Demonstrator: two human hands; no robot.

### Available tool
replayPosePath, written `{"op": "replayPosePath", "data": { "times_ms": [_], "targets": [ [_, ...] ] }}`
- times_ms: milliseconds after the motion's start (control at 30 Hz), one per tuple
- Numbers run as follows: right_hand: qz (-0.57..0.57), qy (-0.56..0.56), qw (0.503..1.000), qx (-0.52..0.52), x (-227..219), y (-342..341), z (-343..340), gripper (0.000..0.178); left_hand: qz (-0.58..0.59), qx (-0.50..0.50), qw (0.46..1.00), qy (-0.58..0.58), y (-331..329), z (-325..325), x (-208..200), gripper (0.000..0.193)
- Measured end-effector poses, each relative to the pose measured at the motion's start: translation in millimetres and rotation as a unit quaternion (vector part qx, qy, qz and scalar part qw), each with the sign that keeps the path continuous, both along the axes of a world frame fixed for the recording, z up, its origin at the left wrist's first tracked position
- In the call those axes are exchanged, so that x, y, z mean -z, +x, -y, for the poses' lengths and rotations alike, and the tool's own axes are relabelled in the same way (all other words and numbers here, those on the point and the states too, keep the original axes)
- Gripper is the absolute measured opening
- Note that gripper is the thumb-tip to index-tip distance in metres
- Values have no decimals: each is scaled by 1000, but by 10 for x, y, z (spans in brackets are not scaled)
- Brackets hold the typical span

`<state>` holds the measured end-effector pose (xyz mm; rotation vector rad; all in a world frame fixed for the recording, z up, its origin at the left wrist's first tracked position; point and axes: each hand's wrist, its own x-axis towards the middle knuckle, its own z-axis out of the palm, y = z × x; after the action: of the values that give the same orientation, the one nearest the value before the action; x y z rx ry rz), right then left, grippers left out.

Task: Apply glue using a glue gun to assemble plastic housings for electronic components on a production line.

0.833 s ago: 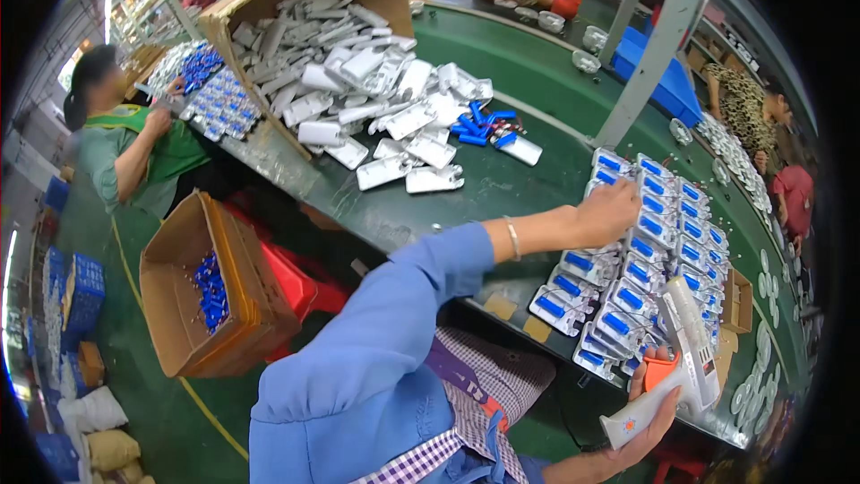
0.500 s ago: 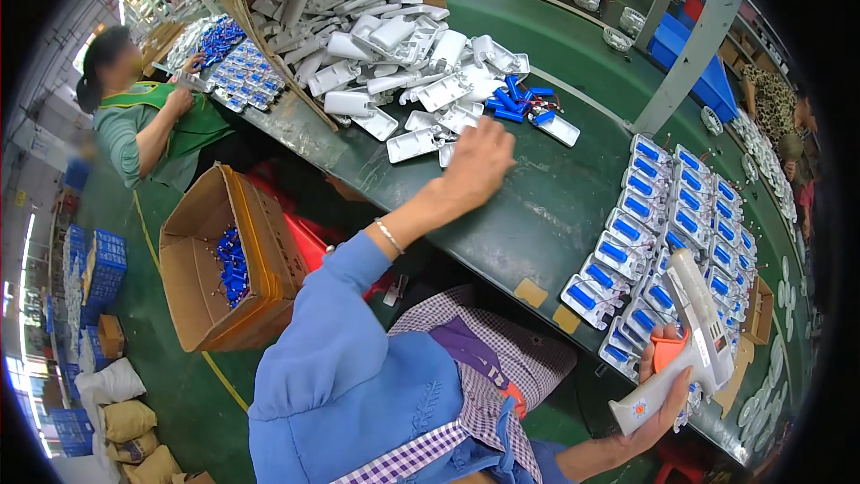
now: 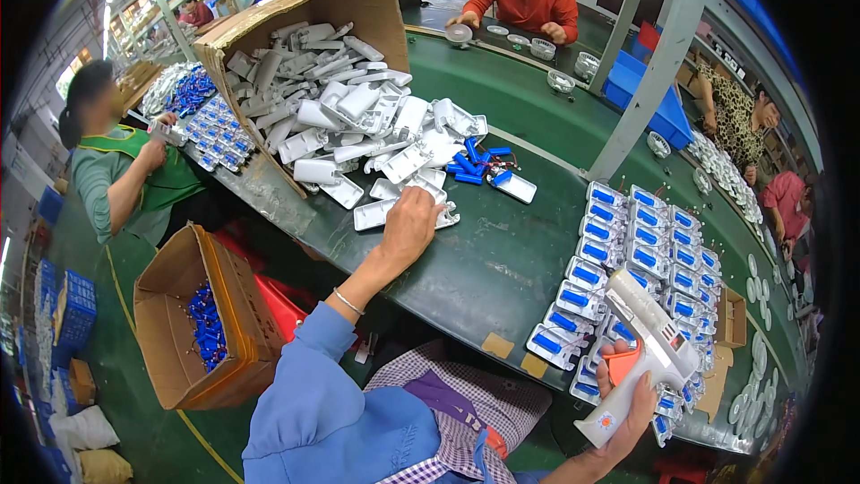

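My left hand (image 3: 409, 226) is closed over a white plastic casing (image 3: 446, 216) at the near edge of a heap; its fingers hide most of the piece. Another white casing (image 3: 372, 216) lies open side up just left of that hand. My right hand (image 3: 638, 408) is wrapped around the handle of a grey-white glue gun (image 3: 661, 336) with an orange trigger. The gun's nozzle end tilts up and left over rows of casings (image 3: 587, 273) fitted with blue cylindrical batteries. Several loose blue batteries (image 3: 468, 165) with wires sit right of the heap.
A tipped cardboard box (image 3: 309, 9) spills white casings onto the green bench (image 3: 466, 287). Below the bench's left edge stands another carton (image 3: 159, 341) holding blue batteries. A metal post (image 3: 658, 63) rises behind the rows. Co-workers sit at left and across the bench.
The view has swung, showing more of the people across the bench. My left hand has come down onto a casing, its fingers closing on it. The glue gun stays in my right hand.
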<state>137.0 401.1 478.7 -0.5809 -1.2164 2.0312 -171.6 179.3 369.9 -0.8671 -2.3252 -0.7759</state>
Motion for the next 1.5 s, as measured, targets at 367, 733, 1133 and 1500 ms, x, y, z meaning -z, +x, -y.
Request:
{"op": "replayPosePath", "data": {
  "times_ms": [367,733,1133,1500],
  "targets": [
    [-6,-21,1000,-22,29,-159,-18,49,381,61,814,433,125,568,-233,21],
    [-9,-24,999,-29,-12,-196,29,48,154,302,934,115,666,284,-275,18],
    [-18,-33,999,-39,-6,-126,65,47,11,116,993,-23,642,147,-153,22],
    [2,-23,999,-34,23,-66,60,49,69,295,950,-75,392,-90,-80,11]
  ]
}}
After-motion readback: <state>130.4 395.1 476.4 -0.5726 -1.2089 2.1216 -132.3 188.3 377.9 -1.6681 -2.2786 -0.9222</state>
